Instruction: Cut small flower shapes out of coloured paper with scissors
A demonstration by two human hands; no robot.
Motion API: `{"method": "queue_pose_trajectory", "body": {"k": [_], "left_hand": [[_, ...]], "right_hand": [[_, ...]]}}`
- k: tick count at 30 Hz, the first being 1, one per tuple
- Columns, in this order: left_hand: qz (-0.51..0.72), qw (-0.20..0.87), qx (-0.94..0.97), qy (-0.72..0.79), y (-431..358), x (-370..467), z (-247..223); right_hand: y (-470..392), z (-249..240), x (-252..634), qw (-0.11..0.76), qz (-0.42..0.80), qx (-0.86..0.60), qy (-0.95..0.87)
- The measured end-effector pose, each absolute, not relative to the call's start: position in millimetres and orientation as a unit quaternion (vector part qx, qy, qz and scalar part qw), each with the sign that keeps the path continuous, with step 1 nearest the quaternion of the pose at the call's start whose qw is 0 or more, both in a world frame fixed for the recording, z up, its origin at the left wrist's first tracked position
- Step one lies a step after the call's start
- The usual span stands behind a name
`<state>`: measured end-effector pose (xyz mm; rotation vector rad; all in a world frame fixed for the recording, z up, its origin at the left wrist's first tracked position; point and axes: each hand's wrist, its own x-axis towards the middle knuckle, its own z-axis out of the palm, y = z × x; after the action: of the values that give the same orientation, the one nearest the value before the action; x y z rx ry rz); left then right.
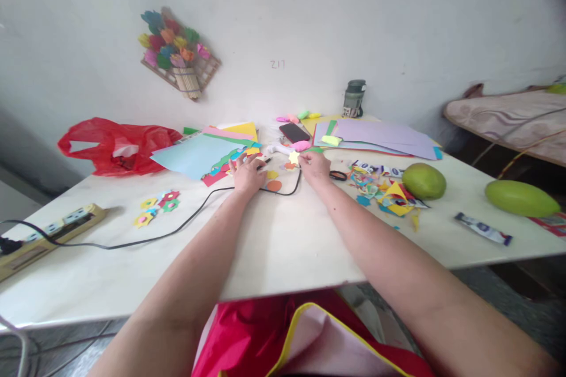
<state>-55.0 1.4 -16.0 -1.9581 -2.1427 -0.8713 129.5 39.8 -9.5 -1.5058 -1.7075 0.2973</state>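
Observation:
My left hand point(248, 175) lies on the table with its fingers spread. A dark, thin, pen-like piece point(264, 161) shows beside its fingertips; I cannot tell whether they touch it. Fingers and thumb of my right hand point(315, 166) are pinched on a small pale yellow paper flower point(294, 157). An orange paper cutout point(292, 165) is just below that flower. Between the hands lie an orange paper disc point(274, 185) and a yellow paper cutout point(271, 175). Behind them is a white, handle-like thing point(277, 148) next to a pink piece point(302, 145).
A black cord point(194, 225) crosses the table from the power strip point(53, 238). Finished-looking paper flowers point(159, 207) lie left. Coloured sheets point(198, 153), a red bag point(119, 147), a phone point(295, 132), paper scraps point(375, 188), scissors handles point(338, 175) and green fruit point(423, 181) surround the hands.

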Motion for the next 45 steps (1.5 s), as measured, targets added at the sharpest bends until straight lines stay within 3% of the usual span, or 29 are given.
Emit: {"method": "queue_pose_trajectory", "body": {"k": [9, 25, 38, 45], "left_hand": [[-0.347, 0.044, -0.549, -0.760, 3.9, -65.0, -4.4], [-0.198, -0.019, -0.722, -0.662, -4.7, -58.2, -5.1], [-0.242, -0.037, -0.706, -0.665, -1.4, -56.8, -10.5], [-0.340, -0.155, -0.674, -0.637, -2.1, -59.1, -10.3]], "right_hand": [[43.8, -10.7, 132.5, 0.444, 0.143, -0.604, -0.646], [45.3, -11.6, 134.0, 0.475, 0.203, -0.579, -0.631], [41.7, -10.0, 132.1, 0.464, 0.211, -0.571, -0.644], [47.4, -16.9, 129.5, 0.480, 0.224, -0.544, -0.651]]}}
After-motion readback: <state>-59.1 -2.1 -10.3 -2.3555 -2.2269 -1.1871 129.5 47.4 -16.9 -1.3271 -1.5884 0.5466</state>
